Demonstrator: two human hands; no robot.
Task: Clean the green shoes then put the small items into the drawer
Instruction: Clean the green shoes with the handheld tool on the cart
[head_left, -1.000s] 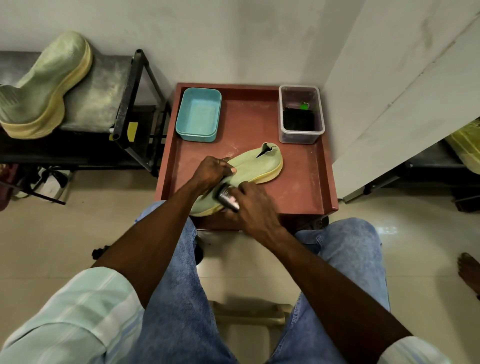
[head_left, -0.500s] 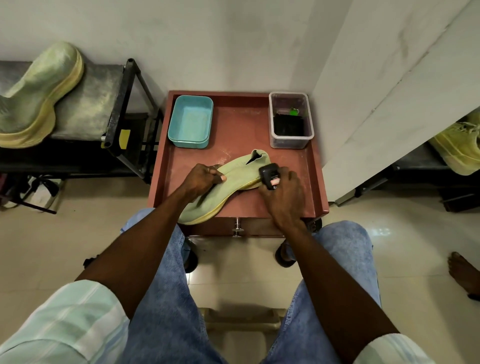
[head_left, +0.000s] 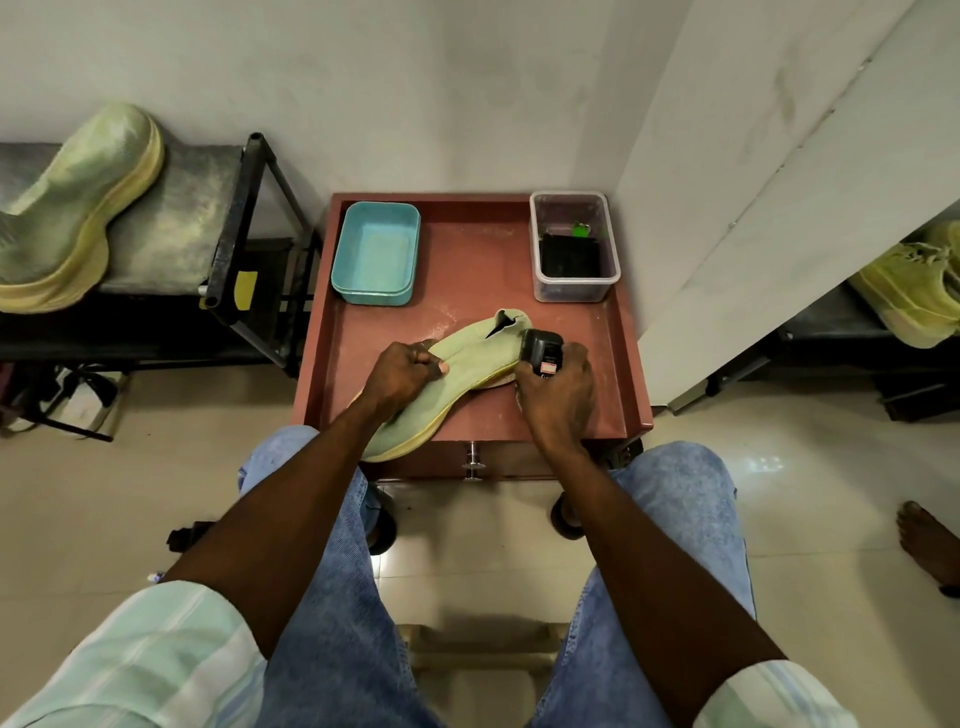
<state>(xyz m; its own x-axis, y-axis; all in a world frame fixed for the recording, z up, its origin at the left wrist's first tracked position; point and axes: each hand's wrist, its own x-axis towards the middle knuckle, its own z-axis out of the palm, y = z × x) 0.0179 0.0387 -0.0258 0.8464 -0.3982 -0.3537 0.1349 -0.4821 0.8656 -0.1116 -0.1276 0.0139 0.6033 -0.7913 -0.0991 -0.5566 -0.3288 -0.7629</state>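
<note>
Even indoor light, fairly dim. Glare patch on floor tiles (head_left: 763, 462) right of my desk (head_left: 483, 280). Wide-angle bending at frame edges. Centre sharp, soft shadows.

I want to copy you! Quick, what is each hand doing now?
Left hand: closed, gripping the green shoe on the red table.
Right hand: closed, holding a small black object against the shoe.

Shoe (head_left: 457, 374) on table (head_left: 483, 291) front; tub (head_left: 376, 252) behind-left, clear box (head_left: 574, 247) behind-right; drawer (head_left: 498, 460) beneath.
</note>
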